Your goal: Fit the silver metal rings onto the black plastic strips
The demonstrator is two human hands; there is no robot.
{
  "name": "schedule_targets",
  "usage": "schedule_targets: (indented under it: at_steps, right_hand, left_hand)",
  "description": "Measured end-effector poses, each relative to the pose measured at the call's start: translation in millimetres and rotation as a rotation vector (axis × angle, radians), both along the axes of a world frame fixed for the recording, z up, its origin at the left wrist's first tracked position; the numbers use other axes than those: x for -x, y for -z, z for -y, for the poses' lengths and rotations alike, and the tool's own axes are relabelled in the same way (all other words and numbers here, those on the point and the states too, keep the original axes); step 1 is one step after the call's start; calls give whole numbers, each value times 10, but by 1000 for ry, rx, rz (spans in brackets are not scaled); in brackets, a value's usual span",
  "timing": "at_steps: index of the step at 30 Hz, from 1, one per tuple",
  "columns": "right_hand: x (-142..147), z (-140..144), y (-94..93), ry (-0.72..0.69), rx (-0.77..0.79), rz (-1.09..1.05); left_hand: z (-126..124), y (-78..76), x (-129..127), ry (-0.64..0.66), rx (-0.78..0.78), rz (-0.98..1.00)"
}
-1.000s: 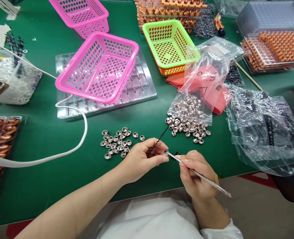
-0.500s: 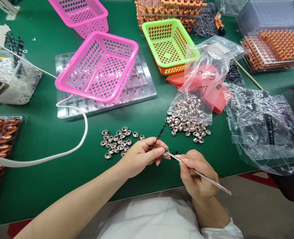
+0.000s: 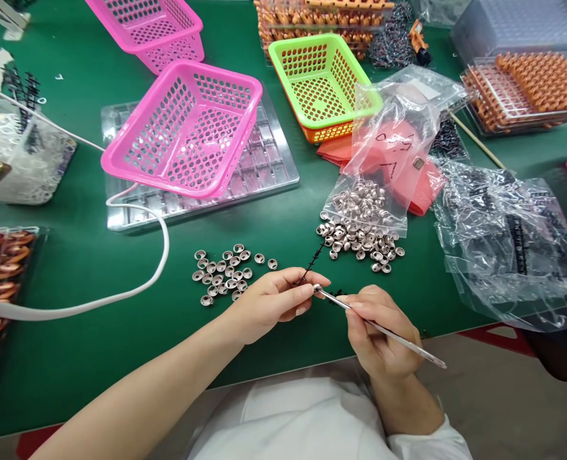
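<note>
My left hand [image 3: 278, 297] is closed, pinching a small silver metal cup [image 3: 317, 289] between thumb and fingertips. A thin black toothed plastic strip [image 3: 314, 259] sticks up from between the same fingers. In my right hand [image 3: 383, 329] is a slim metal tweezers-like tool [image 3: 398, 337], held like a pen, its tip touching the cup. Some black bits [image 3: 338, 296] lie on the table behind the tool. Loose metal cups [image 3: 225, 271] are spread left of my hands, and a bigger pile of cups [image 3: 360, 236] spills from a clear plastic bag [image 3: 383, 172] beyond them.
A pink basket [image 3: 187, 128] rests on a silver tray [image 3: 273, 166]. Behind stands a green basket [image 3: 321, 83]. A white cable [image 3: 163, 255] curves across the left. Bags of black parts [image 3: 513, 243] lie right; trays of orange pieces [image 3: 542, 83] stand beyond.
The metal cup and the tool's tip have shifted slightly left and up, and the cup has turned in my left fingers. The whole view has drifted a little.
</note>
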State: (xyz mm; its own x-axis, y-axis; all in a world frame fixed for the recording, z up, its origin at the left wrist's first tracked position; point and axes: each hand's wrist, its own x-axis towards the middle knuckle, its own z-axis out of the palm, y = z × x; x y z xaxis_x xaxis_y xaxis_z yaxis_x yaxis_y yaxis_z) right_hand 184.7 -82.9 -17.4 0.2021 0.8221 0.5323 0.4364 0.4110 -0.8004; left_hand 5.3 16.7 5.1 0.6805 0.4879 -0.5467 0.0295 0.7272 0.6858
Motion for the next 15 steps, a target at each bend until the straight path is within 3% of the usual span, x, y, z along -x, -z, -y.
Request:
schedule_targets:
  at_steps: [5,15]
  right_hand:
    - [4,12,-6,21,5,-8]
    - [-33,20,-16,-16,-30,28]
  left_hand:
    - [-14,4,-12,0,-10,-25]
    - [-9,22,-7,-35,-188,-25]
